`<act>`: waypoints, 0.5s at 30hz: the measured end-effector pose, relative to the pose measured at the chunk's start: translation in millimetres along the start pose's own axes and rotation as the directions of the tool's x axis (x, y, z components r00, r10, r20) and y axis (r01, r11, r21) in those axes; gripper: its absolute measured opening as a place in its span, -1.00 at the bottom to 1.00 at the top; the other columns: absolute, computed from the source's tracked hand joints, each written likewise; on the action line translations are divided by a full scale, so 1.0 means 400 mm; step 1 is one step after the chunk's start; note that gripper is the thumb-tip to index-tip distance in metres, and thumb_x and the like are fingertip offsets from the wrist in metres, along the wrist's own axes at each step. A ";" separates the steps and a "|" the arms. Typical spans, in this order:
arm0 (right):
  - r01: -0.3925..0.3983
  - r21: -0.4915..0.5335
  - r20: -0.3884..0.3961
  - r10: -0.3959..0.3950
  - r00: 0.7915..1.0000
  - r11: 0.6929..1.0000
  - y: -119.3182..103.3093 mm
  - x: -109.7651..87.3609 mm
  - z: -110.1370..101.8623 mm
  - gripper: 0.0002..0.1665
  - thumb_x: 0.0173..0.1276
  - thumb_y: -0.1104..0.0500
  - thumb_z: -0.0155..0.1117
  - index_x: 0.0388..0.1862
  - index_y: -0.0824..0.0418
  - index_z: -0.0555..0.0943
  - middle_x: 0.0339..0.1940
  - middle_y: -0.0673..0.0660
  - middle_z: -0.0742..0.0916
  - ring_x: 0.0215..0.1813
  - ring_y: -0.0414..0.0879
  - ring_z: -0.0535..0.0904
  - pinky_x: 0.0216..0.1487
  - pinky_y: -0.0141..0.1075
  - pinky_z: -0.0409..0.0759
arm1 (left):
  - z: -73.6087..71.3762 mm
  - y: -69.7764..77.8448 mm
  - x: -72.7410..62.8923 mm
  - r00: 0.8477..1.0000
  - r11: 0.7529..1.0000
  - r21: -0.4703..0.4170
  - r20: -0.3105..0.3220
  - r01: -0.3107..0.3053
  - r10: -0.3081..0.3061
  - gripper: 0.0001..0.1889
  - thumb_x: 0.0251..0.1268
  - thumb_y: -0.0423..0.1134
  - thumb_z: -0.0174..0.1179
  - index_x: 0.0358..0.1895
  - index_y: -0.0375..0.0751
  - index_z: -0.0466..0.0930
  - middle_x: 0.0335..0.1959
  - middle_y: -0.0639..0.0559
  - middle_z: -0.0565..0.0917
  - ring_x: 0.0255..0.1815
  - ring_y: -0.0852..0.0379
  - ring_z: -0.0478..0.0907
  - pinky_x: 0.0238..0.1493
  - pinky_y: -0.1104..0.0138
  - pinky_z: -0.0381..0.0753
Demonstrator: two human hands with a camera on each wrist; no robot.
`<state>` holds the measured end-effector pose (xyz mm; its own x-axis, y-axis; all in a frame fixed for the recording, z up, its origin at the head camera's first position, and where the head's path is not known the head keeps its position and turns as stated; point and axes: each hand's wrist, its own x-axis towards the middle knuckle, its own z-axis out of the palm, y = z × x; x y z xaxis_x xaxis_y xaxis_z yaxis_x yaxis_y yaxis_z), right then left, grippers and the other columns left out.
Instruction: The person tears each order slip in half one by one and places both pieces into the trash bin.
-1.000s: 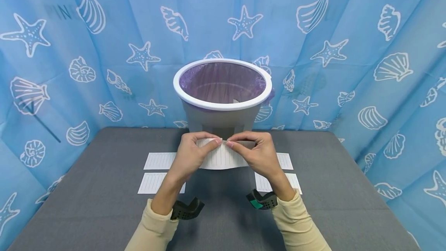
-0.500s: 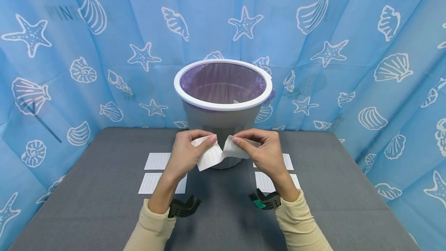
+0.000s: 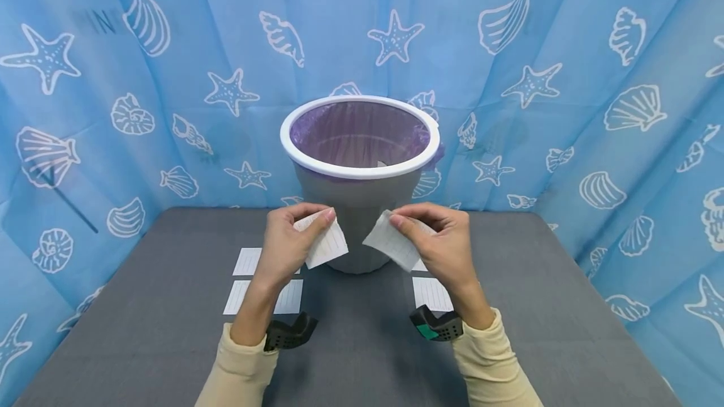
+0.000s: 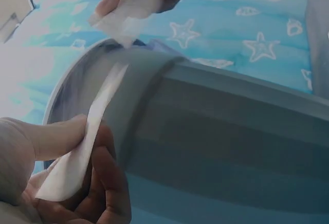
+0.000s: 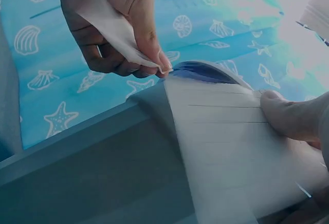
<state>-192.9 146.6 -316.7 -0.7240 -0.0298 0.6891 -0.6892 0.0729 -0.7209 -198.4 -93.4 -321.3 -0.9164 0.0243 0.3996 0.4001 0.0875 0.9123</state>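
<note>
Between thumb and fingers my left hand (image 3: 285,242) pinches a torn piece of lined white paper (image 3: 330,245). My right hand (image 3: 447,247) pinches a second torn piece (image 3: 390,240), tilted and hanging toward the table. A gap separates the two pieces, both in front of a grey trash bin (image 3: 359,200). In the left wrist view, the left piece (image 4: 77,167) appears nearly edge-on, with the thumb on one side and fingers behind. Faint lines cross the right piece (image 5: 221,136) in the right wrist view, where the thumb (image 5: 290,116) presses its edge.
Lined paper slips lie on the grey table (image 3: 362,357): an upper left slip (image 3: 246,260), a lower left slip (image 3: 288,297) and a lower right slip (image 3: 431,294); another is mostly hidden. The bin has a white rim (image 3: 362,173) and purple liner (image 3: 362,137), with a pale scrap (image 3: 383,164) inside.
One sheet held by both hands has been torn into two pieces. The hands have moved apart, left hand leftward and right hand rightward, each with its piece.
</note>
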 end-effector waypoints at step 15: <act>0.038 -0.062 -0.028 -0.040 0.999 0.997 -0.025 0.055 -0.053 -0.91 0.20 0.48 0.47 -0.30 0.42 0.77 -0.36 0.21 0.80 -0.29 -0.12 0.76 -0.37 -0.38 0.67 | -0.049 0.063 0.023 0.995 0.997 0.025 -0.069 -0.068 0.069 -0.77 0.35 -0.28 0.37 -0.11 -0.43 0.75 -0.23 -0.25 0.72 -0.46 0.03 0.65 -0.47 0.32 0.65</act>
<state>-201.5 166.3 -292.8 -0.6951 -0.0046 0.7189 -0.7129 0.1330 -0.6885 -196.3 -110.4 -292.9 -0.8834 -0.0382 0.4671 0.4608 0.1110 0.8805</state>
